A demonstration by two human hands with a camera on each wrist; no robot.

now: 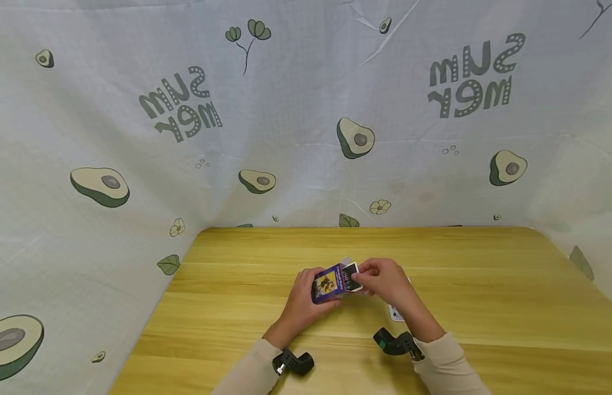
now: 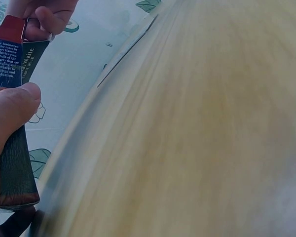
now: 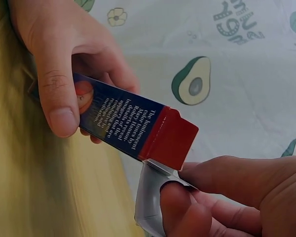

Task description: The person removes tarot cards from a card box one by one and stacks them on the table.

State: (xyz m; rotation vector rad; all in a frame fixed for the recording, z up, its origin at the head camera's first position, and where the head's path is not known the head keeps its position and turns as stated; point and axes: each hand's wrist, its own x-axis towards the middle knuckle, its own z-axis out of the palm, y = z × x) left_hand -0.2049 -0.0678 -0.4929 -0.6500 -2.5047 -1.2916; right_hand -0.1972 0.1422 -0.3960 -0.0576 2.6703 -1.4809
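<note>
My left hand (image 1: 304, 298) grips a purple-blue tarot card box (image 1: 328, 283), its thumb lying along the side. The box is tilted above the table, with its top end towards the right hand. In the right wrist view the red side flap (image 3: 173, 139) and pale lid flap (image 3: 149, 200) stand folded out. From that end a dark card with a white border (image 1: 352, 277) sticks partway out. My right hand (image 1: 386, 278) pinches this card between thumb and fingers; how many cards it holds is hidden.
A pale printed card (image 1: 396, 313) lies on the wooden table (image 1: 237, 318), partly covered by the right forearm. A white cloth (image 1: 296, 109) with avocado prints hangs behind the table and at its sides. Black wrist cameras (image 1: 298, 363) sit on both wrists.
</note>
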